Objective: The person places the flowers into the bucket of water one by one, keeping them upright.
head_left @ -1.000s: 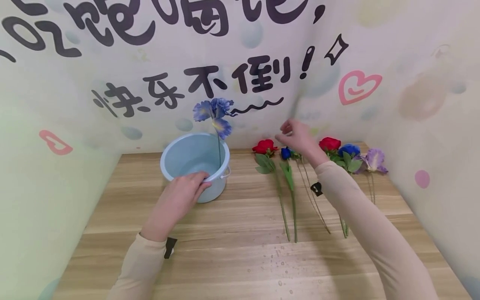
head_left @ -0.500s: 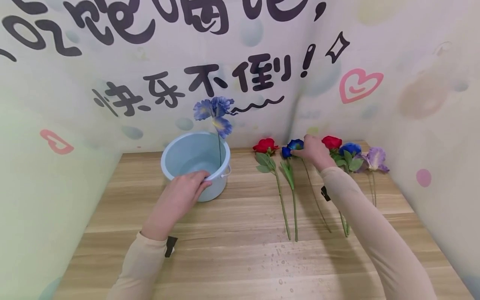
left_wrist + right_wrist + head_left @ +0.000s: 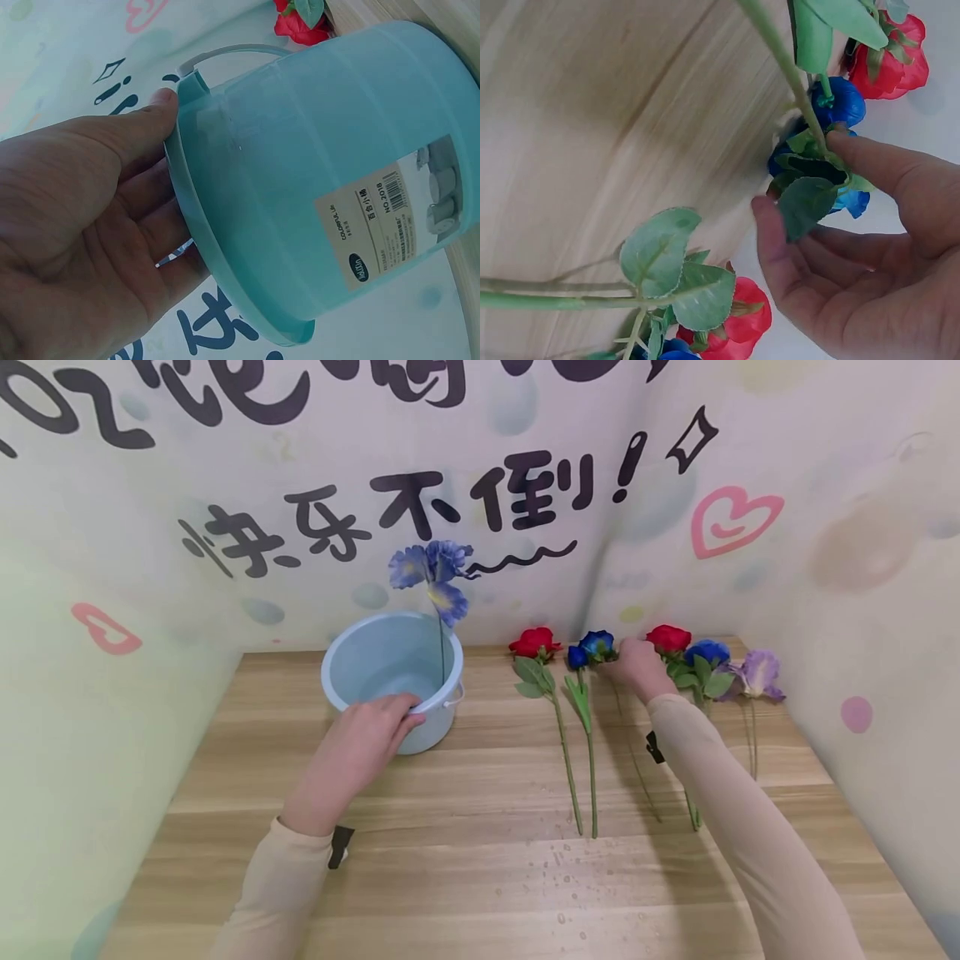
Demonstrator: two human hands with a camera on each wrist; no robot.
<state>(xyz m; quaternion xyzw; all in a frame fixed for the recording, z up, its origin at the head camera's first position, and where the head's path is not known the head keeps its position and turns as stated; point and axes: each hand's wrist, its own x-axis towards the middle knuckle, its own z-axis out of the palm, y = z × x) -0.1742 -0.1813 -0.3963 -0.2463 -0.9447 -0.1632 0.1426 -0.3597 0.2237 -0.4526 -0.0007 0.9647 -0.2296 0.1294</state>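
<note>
My left hand (image 3: 360, 743) grips the near rim of a light blue plastic bucket (image 3: 427, 735), thumb on the outside and fingers over the edge in the left wrist view (image 3: 97, 202). A blue-purple iris (image 3: 448, 602) stands upright in the bucket, its stem against the right inner wall. My right hand (image 3: 639, 670) is at the back of the table, holding a blue rose (image 3: 597, 643) just below its bloom. In the right wrist view, the thumb lies against the rose's green stem (image 3: 791, 79) and the fingers curl behind its leaves (image 3: 808, 206).
Left of the right hand lie a red rose (image 3: 534, 642) and a small blue bud (image 3: 577, 657). To its right are another red rose (image 3: 669, 637), a blue flower (image 3: 707, 652) and a purple iris (image 3: 759, 675). Water drops dot the wooden table (image 3: 450, 860); a printed wall stands behind.
My right hand has come down from above the flowers to the blue rose and closed near its bloom. The left hand stays on the bucket rim. The head view has tilted slightly down.
</note>
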